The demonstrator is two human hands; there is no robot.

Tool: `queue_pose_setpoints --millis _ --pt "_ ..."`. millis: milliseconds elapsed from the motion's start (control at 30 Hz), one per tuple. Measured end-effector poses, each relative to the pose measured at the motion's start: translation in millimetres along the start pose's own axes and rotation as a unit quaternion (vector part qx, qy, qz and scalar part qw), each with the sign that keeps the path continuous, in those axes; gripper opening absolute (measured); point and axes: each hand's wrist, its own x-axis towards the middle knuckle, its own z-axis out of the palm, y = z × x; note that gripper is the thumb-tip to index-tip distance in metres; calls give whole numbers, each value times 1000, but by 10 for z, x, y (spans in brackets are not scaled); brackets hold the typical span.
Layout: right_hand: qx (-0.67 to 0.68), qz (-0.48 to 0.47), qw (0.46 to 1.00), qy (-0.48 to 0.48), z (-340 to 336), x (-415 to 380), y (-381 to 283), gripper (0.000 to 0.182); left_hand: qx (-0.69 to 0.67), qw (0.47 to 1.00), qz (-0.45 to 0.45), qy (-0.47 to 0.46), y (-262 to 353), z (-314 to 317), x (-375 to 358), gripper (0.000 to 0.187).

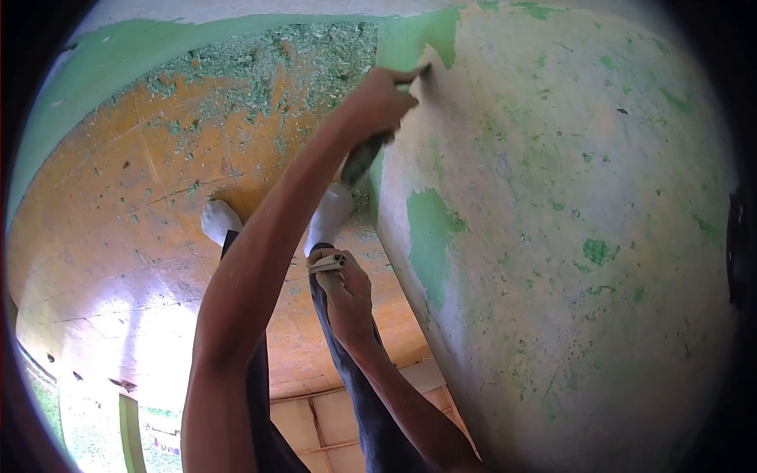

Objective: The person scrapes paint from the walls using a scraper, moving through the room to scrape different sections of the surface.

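Note:
My left hand (377, 102) reaches up and forward to the wall, closed around a scraper (363, 162) with a dark green handle. Its dark blade end (426, 71) is at the wall, beside a patch of green paint (438, 39); whether it touches is hard to tell. Lower down, near my right knee, my right hand (347, 303) is closed on a pale beige object (327, 263) with two dark round ends. What that object is I cannot make out. Part of the scraper is hidden by my left fingers.
Whitish wall (552, 315) with leftover green spots fills the right side. Another green patch (430, 244) lies lower on it. Paint flakes (315, 63) cover the orange tiled floor (102, 205) along the far wall. My socked feet (221, 221) stand below. Bright light reflects at left.

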Motion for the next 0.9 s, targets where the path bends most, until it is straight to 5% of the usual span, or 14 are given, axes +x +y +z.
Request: queue_pose_setpoints --millis 200,400,533,633,700,900 --pt "34 26 999 -10 -10 25 -23 17 -43 996 -61 -49 -22 -177 181 49" --pt "25 12 999 -26 -35 -6 -61 16 -14 999 7 30 -90 -21 228 48" --pt "42 10 999 -25 -33 64 76 15 -3 994 -82 66 -225 -135 760 51" --pt "44 18 999 -17 -79 -4 54 14 27 999 11 25 -272 -6 319 64" --pt "40 29 998 -32 -107 -60 96 14 206 960 180 63 -322 94 -72 65" --pt "3 17 999 -43 -103 -96 150 15 136 977 143 87 0 238 -269 57"
